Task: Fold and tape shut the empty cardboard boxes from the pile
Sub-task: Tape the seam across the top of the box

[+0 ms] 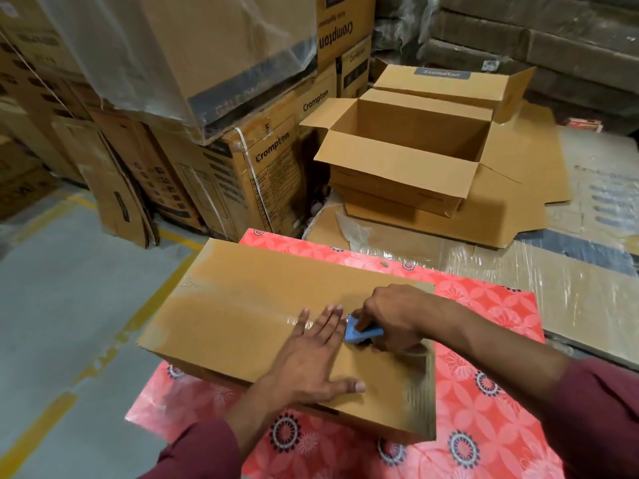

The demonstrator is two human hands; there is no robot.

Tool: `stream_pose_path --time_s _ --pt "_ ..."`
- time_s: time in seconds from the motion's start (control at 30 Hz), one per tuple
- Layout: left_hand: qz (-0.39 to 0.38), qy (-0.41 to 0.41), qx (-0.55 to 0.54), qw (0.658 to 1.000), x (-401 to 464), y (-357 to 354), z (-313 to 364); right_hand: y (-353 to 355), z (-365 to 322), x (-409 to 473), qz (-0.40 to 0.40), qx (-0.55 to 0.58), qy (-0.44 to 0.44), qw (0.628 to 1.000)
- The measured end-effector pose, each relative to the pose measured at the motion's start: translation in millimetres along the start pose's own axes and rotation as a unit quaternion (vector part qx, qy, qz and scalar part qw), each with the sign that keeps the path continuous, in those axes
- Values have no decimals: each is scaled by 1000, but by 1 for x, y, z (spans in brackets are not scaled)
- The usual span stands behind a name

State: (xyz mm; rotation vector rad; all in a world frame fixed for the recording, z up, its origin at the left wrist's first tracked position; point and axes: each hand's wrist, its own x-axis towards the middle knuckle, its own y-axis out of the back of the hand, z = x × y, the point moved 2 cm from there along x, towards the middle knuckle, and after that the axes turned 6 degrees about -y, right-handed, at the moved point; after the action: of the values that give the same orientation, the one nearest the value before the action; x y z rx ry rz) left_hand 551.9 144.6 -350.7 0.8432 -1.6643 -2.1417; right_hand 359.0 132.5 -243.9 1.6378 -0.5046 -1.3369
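A closed brown cardboard box [242, 305] lies on a red flower-patterned table [484, 392] in front of me. A strip of clear tape [276, 318] runs along its top seam. My left hand [311, 354] presses flat on the box top, fingers straight and spread over the taped seam. My right hand [390, 316] grips a blue tape dispenser [359, 331] held against the box top just right of my left fingertips. An empty open box [408, 150] with its flaps up stands on flattened cardboard behind the table.
Stacks of printed cartons [242, 167], some under plastic film, rise at the left and back. Flattened cardboard sheets [518, 209] and plastic wrap cover the floor on the right. Grey floor with yellow lines [69, 305] lies at the left.
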Motion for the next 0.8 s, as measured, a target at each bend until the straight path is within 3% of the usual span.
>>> stream_pose_path --time_s 0.2,0.47,0.67,0.8 --pt "16 3 -6 1000 0 -11 -14 13 -8 0 0 -73 -26 997" --pt "94 -21 -4 995 2 -15 -14 -10 62 -66 -45 -72 -54 995" --pt "-9 -43 16 999 35 4 38 -29 67 -60 14 -43 -56 997" --pt "-13 -86 17 996 71 4 73 -27 65 -64 22 -57 -59 996"
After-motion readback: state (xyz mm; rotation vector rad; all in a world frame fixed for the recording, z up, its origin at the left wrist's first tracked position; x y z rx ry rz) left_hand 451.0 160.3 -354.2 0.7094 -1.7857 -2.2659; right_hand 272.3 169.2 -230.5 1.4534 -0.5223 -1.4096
